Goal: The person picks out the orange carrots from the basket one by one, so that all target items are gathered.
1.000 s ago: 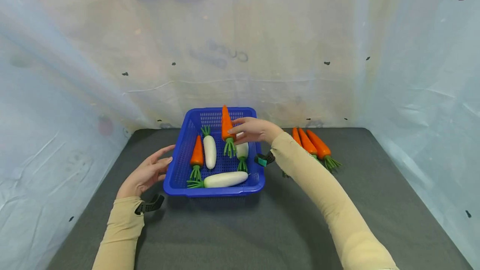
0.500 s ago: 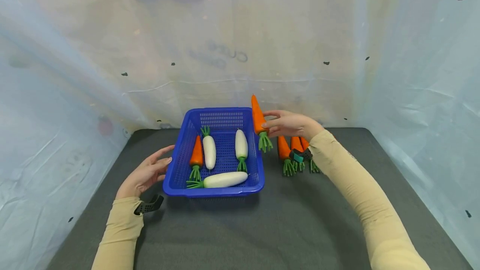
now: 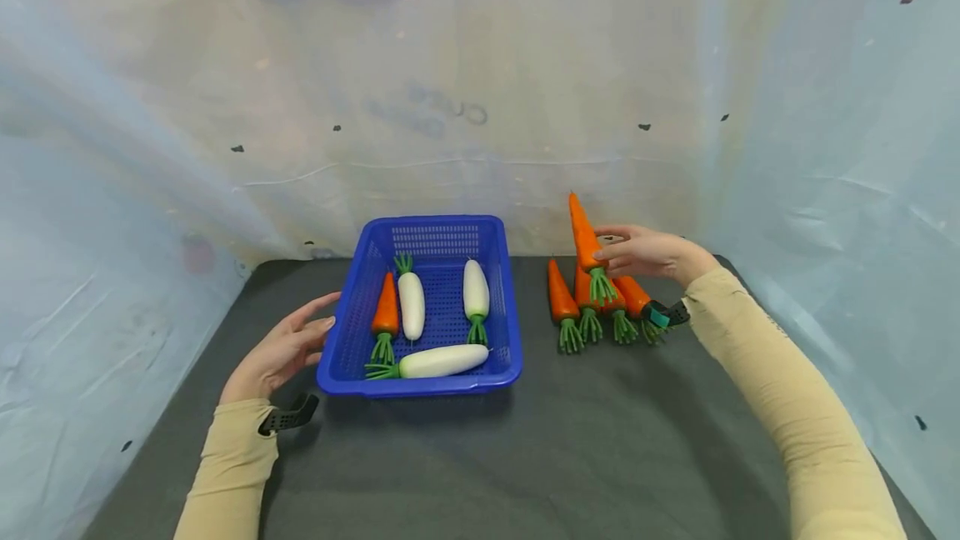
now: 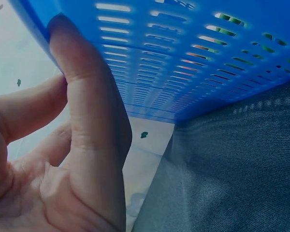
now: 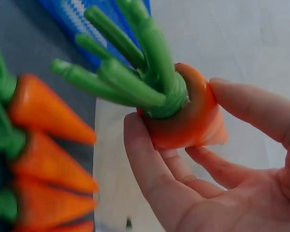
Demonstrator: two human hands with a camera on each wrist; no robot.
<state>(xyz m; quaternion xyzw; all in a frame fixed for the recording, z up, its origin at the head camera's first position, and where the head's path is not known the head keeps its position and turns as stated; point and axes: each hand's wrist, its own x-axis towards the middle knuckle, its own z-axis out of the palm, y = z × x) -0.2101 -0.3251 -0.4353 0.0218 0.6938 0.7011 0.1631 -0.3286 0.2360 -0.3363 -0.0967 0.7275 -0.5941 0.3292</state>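
Observation:
My right hand (image 3: 645, 255) pinches a carrot (image 3: 583, 232) near its leafy end, between thumb and fingers, with the tip pointing up. In the right wrist view the carrot's green stems (image 5: 130, 63) point toward the camera. Several other carrots (image 3: 561, 294) lie side by side on the dark table below this hand. My left hand (image 3: 281, 348) touches the left rim of a blue plastic basket (image 3: 516, 340) with its fingertips. From the left wrist, a digit (image 4: 89, 106) is seen against the basket's slotted outer wall (image 4: 154, 63).
Inside the basket are three white radishes (image 3: 444, 362) with green tops and one carrot (image 3: 386, 307). The dark cloth table (image 3: 450, 473) ends at a pale plastic sheet (image 3: 525, 107) behind, with similar sheeting at both sides.
My right hand has carried the carrot from over the basket to the right, above the carrots on the table. The left hand keeps its place at the basket. The head view has shifted slightly.

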